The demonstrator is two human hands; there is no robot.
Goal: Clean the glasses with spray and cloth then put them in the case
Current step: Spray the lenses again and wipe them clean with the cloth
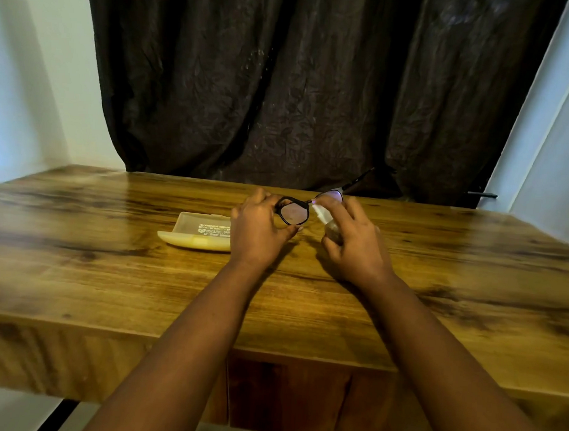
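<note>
Glasses (293,212): black frame, held up above the table (111,273), near its far edge. Long axis of the front runs left to right across my view, tilted up toward the right; one temple arm sticks out up and to the right, past the right lens. The lenses face roughly toward me.

Left hand (259,233): pinches the left end of the frame, thumb below and fingers curled over the top rim. Closed on the frame; it carries the glasses alone.

Right hand (353,244): wrapped around a small spray bottle (325,220), white nozzle end pointing up and left, just beside the bridge between the two lenses. Whether a finger presses the pump, I cannot tell.

Key relation: nozzle sits to the right of the left lens and very near it, aimed across the frame's long axis. I judge the spray step is in hand; wiping not yet done. No cloth is visible.

Case (199,231): pale, open, flat on the table left of the left hand, partly hidden behind it. Left hand is the nearer one to it for stowing.
</note>
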